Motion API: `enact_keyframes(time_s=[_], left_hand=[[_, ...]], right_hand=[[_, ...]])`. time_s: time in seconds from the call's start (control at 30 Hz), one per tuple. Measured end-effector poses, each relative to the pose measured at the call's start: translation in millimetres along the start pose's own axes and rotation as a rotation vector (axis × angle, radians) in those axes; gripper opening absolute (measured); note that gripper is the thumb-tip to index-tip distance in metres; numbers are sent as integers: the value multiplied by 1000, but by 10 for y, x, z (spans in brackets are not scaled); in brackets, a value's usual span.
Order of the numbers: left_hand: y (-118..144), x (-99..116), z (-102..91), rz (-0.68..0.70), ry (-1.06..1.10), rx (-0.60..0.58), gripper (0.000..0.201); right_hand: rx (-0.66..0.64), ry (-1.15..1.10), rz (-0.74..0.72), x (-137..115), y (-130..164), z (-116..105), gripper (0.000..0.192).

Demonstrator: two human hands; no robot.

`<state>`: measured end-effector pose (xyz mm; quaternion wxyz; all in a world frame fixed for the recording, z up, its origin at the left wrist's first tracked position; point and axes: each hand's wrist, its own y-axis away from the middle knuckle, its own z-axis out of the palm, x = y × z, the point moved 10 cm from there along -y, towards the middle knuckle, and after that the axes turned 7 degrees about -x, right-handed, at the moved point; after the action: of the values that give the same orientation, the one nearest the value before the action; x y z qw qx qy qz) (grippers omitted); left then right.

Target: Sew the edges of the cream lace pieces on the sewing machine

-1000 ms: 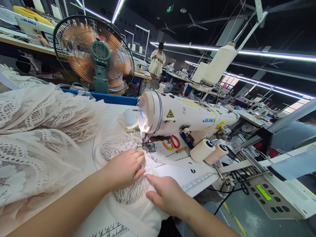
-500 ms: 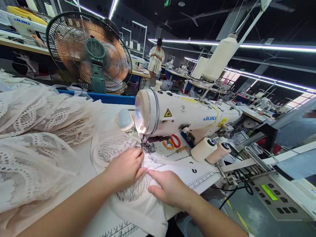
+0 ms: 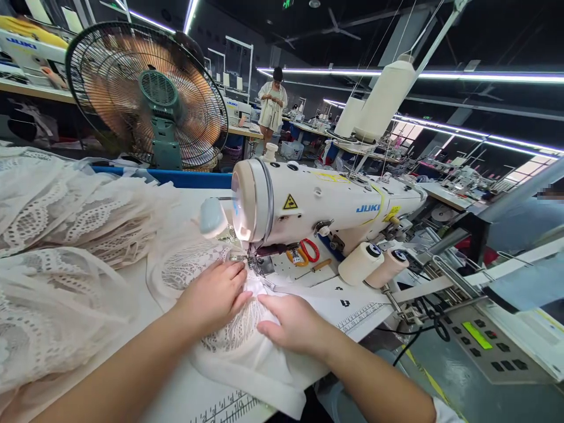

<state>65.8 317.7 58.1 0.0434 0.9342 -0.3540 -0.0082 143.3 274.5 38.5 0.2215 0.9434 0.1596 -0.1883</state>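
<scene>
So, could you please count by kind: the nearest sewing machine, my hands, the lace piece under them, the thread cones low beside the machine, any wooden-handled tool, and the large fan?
Sewing machine: 1
Left hand and right hand: 2
Lace piece: 1
Cream thread cone and peach thread cone: 2
Wooden-handled tool: 1
Large fan: 1
Total: 8

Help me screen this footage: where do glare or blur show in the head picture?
Head view, centre: bright glow whitens the fabric just below the sewing machine head; head view, upper left: fan blades blur; head view, upper right: strip lights glare white.
</scene>
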Motion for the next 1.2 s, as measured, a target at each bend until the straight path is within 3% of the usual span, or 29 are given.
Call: enact_keyframes(time_s=[0.13,0.3,0.4,0.67,0.93,1.2], left_hand=[[132,3,-56,-143,-45,-110,47],[363,20,67,-344,-8,-396,92],[397,-19,98,-382,23,-450,91],[306,-299,39,-416,39,-327,81],[275,-593,76,-477,117,-349,81],[138,-893,147,-388,208,-179,86]], right_hand=[[1,-20,11,30,14,0,45],[-4,37,4,87,144,-39,48],[-19,61,7,111,175,-49,40],[-5,104,-11,91,3,-91,50],[-36,163,24,52,-165,-127,53],[-94,214,92,-6,-185,-146,57]])
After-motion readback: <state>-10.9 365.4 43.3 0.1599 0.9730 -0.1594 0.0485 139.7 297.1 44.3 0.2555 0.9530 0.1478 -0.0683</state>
